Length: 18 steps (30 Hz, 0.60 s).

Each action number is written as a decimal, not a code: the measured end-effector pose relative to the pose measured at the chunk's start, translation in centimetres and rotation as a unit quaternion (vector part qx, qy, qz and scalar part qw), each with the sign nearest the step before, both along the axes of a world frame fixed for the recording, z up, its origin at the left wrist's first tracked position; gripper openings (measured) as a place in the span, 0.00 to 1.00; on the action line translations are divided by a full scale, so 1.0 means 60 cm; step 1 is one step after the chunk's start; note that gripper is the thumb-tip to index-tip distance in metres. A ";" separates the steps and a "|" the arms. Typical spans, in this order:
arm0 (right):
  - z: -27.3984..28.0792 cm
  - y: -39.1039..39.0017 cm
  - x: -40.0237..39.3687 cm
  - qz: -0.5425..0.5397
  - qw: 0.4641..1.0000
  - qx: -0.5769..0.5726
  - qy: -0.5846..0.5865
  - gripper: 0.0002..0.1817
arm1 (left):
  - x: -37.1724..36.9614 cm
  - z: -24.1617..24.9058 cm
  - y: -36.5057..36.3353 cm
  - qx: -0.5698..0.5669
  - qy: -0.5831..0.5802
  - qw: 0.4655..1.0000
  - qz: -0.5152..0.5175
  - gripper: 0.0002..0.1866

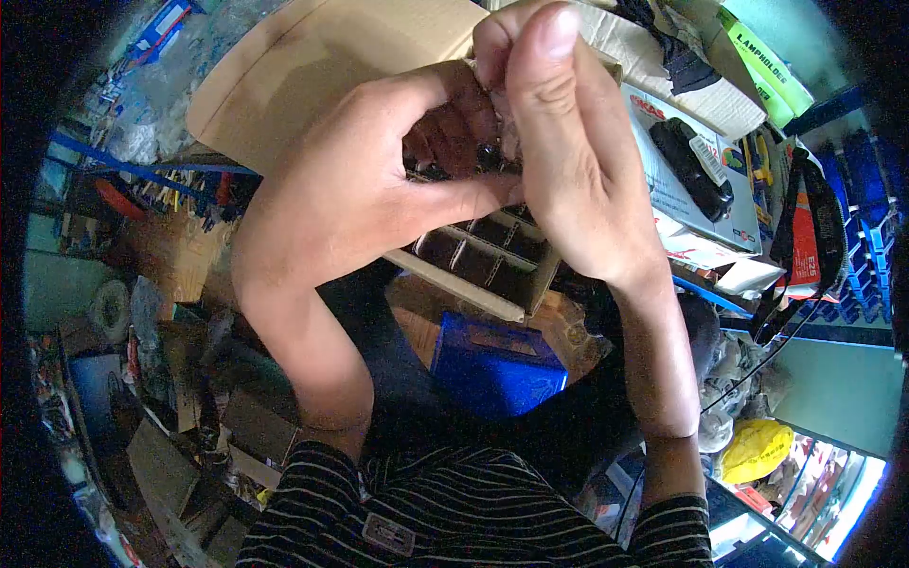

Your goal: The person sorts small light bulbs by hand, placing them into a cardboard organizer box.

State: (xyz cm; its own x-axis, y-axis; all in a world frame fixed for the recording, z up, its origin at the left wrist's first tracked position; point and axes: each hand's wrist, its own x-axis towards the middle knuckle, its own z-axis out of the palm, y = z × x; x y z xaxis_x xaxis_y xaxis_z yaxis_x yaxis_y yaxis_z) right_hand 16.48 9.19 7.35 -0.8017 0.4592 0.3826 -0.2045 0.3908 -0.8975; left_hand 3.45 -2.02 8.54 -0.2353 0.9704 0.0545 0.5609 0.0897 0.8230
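Both hands are raised close together over an open cardboard box (473,298) with small divided compartments. My left hand (350,180) curves with its thumb toward the other hand, its fingertips partly hidden in shadow. My right hand (578,151) has its thumb up and its fingers curled inward, meeting the left fingers. Something small and shiny shows between the hands, too hidden to name. A wide cardboard flap (275,85) of the box stands behind my left hand.
On the right, a white printed box (701,218) carries a black object (686,166) with a barcode label. Farther back is a green lampholder box (762,66). A blue bin (497,364) lies below the divided box. A yellow bag (757,450) is at lower right.
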 end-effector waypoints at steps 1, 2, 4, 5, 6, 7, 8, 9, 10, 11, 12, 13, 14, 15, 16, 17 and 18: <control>0.001 0.000 0.000 0.000 1.000 0.000 -0.004 0.33 | -0.003 0.000 0.002 -0.011 0.006 1.000 -0.012 0.27; 0.003 0.000 0.000 -0.001 1.000 0.001 -0.009 0.34 | -0.004 -0.001 0.003 -0.014 0.009 1.000 -0.019 0.27; 0.010 0.001 0.001 -0.002 1.000 0.005 -0.019 0.34 | -0.007 -0.005 0.004 -0.011 0.010 0.999 -0.032 0.26; 0.015 0.000 0.003 -0.002 1.000 0.007 -0.026 0.34 | -0.008 -0.005 0.003 -0.015 0.001 0.999 -0.033 0.25; 0.021 0.000 0.004 -0.004 0.999 0.007 -0.035 0.35 | -0.009 -0.006 0.003 -0.019 -0.007 0.999 -0.035 0.24; 0.025 0.001 0.004 -0.004 0.999 0.010 -0.046 0.35 | -0.010 -0.006 0.002 -0.032 -0.022 0.999 -0.032 0.23; 0.031 -0.001 0.007 -0.007 0.998 0.014 -0.061 0.35 | -0.011 -0.006 0.001 -0.045 -0.037 0.998 -0.030 0.22; 0.030 0.000 0.007 -0.006 0.996 0.029 -0.079 0.36 | -0.014 -0.009 0.001 -0.039 -0.020 0.998 -0.036 0.21; 0.030 0.001 0.007 -0.004 0.994 0.045 -0.096 0.36 | -0.018 -0.013 0.003 -0.034 -0.003 0.999 -0.043 0.20; -0.009 0.011 -0.005 -0.010 0.995 0.081 -0.050 0.36 | -0.020 -0.016 0.003 -0.029 0.014 0.998 -0.049 0.19; -0.020 0.010 -0.014 -0.016 0.993 0.117 -0.003 0.35 | -0.021 -0.018 0.003 -0.034 0.008 0.998 -0.054 0.18; -0.020 0.013 -0.008 -0.032 0.994 0.092 0.043 0.34 | -0.021 -0.019 0.002 -0.038 0.002 0.997 -0.061 0.17; -0.014 0.014 0.000 -0.049 0.993 0.067 0.089 0.34 | -0.021 -0.020 0.003 -0.043 -0.005 0.997 -0.067 0.17; -0.004 0.018 0.006 -0.055 0.992 0.050 0.102 0.34 | -0.020 -0.017 0.002 -0.049 0.022 0.995 -0.081 0.16; 0.001 0.020 0.009 -0.052 0.993 0.034 0.098 0.34 | -0.018 -0.012 0.000 -0.055 0.048 0.993 -0.095 0.16; 0.003 0.023 0.011 -0.049 0.994 0.015 0.092 0.34 | -0.017 -0.009 -0.001 -0.061 0.074 0.989 -0.109 0.15; 0.001 0.026 0.012 -0.041 0.996 0.001 0.083 0.34 | -0.018 -0.011 0.000 -0.065 0.078 0.989 -0.105 0.15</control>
State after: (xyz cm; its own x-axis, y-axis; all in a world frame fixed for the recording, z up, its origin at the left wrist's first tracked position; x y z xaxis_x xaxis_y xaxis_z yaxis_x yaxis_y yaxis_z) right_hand 17.19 10.74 7.41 -0.6872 0.5199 0.5074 -0.3172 0.4135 -0.8534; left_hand 2.38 -2.05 7.89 -0.0256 0.9982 -0.0544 0.6982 0.0568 0.7136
